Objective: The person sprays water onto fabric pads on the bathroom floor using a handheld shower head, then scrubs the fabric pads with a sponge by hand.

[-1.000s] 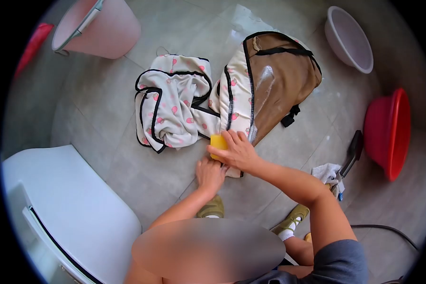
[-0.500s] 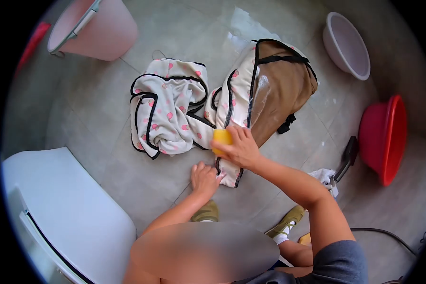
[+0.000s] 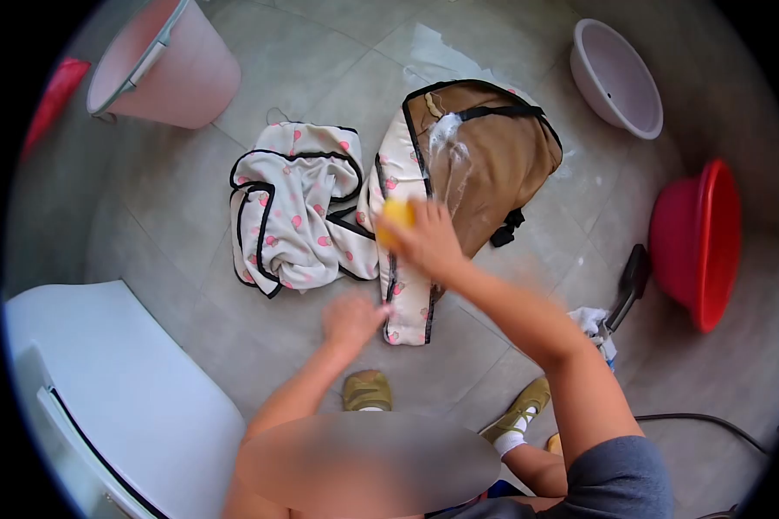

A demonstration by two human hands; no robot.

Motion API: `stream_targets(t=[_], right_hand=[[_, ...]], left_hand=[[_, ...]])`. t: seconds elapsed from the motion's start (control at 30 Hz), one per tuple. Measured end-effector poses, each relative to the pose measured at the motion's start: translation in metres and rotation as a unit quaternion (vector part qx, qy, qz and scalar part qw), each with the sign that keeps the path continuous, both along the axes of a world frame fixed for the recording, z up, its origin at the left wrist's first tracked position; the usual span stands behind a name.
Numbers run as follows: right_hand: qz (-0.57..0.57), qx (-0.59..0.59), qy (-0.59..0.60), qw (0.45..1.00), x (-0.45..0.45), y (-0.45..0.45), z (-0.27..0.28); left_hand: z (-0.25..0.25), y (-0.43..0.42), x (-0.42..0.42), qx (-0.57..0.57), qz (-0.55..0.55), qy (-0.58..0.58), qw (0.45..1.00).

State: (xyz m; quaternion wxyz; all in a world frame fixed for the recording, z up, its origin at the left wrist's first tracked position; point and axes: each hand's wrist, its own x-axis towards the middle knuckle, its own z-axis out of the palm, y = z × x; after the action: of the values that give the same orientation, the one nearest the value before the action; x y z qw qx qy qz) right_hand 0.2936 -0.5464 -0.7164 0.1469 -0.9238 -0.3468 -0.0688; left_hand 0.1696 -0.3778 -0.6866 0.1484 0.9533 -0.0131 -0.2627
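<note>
In the head view, my right hand [image 3: 431, 244] is closed around a yellow sponge [image 3: 395, 223], which rests on the white, pink-printed edge of a brown fabric piece [image 3: 493, 164] with black piping. White foam [image 3: 444, 130] streaks the brown part. My left hand [image 3: 353, 325] is at the near end of that white strip [image 3: 408, 316]; motion blur smears its fingers, so I cannot tell whether they grip the cloth. To the left lies a crumpled white cloth section [image 3: 307, 216] with the same pink print and black edging.
A pink bucket [image 3: 177, 73] stands at upper left, a white appliance or bin [image 3: 130, 372] at lower left. On the right are a pale basin [image 3: 619, 82], a red basin [image 3: 697, 246] and a black-handled brush-like tool [image 3: 630, 290]. A dark hose [image 3: 710, 422] crosses the lower right floor.
The brown fabric has shifted left and lies flatter, showing more foam. My right hand and the sponge have moved up along the white edge; my left hand has moved slightly left.
</note>
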Motion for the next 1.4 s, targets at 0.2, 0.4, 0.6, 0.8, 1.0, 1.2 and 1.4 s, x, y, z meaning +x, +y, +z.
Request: stream_targets(t=[0.2,0.4,0.6,0.8,1.0,1.2,1.4], right_hand=[[-0.027,0.064,0.110,0.992,-0.001,-0.009,0.015],[-0.179,0.245,0.418,0.856,0.117,0.025,0.011],[-0.159,0.420,0.630,0.634,0.109,-0.014,0.077],[-0.053,0.557,0.626,0.543,-0.025,-0.110,0.130],[-0.260,0.399,0.644,0.599,-0.140,-0.122,0.102],[-0.202,0.311,0.306,0.877,-0.075,-0.084,0.085],[-0.030,0.060,0.018,0.998,-0.017,-0.033,-0.005]], left_hand=[[0.006,0.005,0.084,-0.305,0.194,-0.233,0.903],[-0.031,-0.031,0.139,-0.161,0.240,-0.284,0.914],[-0.010,-0.019,0.162,-0.528,0.308,-0.061,0.789],[0.053,0.005,0.109,-0.622,0.129,0.052,0.771],[0.032,0.008,0.066,-0.172,0.001,-0.194,0.966],[0.033,-0.045,0.049,-0.228,-0.181,-0.382,0.877],[-0.039,-0.032,0.042,-0.275,-0.134,-0.376,0.875]])
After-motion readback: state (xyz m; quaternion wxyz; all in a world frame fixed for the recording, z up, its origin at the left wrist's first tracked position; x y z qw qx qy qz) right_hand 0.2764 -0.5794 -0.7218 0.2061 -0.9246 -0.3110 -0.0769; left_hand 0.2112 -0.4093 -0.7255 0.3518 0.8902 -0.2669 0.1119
